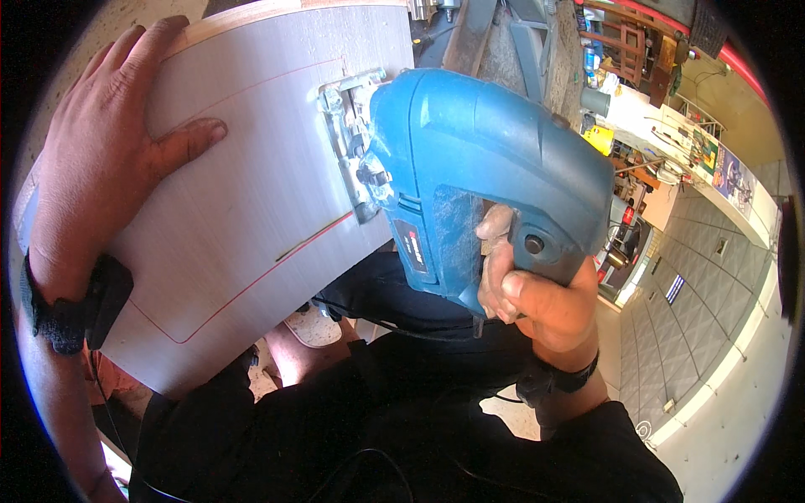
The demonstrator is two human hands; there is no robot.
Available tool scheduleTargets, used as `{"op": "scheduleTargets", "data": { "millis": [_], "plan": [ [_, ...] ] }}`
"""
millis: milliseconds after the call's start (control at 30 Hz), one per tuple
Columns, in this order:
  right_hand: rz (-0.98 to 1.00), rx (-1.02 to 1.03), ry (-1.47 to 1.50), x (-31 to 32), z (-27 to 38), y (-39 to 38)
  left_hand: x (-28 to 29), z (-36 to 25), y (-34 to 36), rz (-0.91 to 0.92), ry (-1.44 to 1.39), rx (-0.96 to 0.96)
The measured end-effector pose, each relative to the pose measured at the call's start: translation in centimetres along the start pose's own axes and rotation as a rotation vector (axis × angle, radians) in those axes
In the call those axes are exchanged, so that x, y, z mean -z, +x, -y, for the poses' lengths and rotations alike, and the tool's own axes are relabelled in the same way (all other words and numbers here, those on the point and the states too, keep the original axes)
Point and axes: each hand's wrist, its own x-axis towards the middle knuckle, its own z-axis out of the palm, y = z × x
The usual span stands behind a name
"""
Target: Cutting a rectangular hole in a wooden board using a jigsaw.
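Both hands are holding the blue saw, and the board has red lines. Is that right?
Not quite: only the right hand holds the blue saw. The head view shows the left hand resting on the board, which does have red lines.

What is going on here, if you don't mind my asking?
A person grasps a blue jigsaw by its handle with the right hand, its metal base at the pale board. The left hand lies spread on the board, to the left of the saw. A red outline is drawn on the board. The blade is hidden, so I cannot tell whether it is cutting.
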Motion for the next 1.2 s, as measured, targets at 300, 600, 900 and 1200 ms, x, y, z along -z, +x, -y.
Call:
{"op": "scheduleTargets", "data": {
  "millis": [300,600,900,1200],
  "plan": [
    [0.041,-0.022,0.012,0.6,0.0,0.0,0.4,-0.1,0.0,0.034,0.006,0.012],
    [0.047,-0.060,0.107,1.8,-0.4,-0.1,0.3,0.1,-0.1,0.032,0.001,0.006],
    [0.043,-0.092,0.081,2.0,-0.2,-0.1,0.2,0.0,-0.2,0.031,-0.031,0.001],
    [0.022,-0.101,0.111,1.8,-0.1,-0.1,0.5,-0.2,-0.2,0.035,0.040,0.002]
  ]
}}
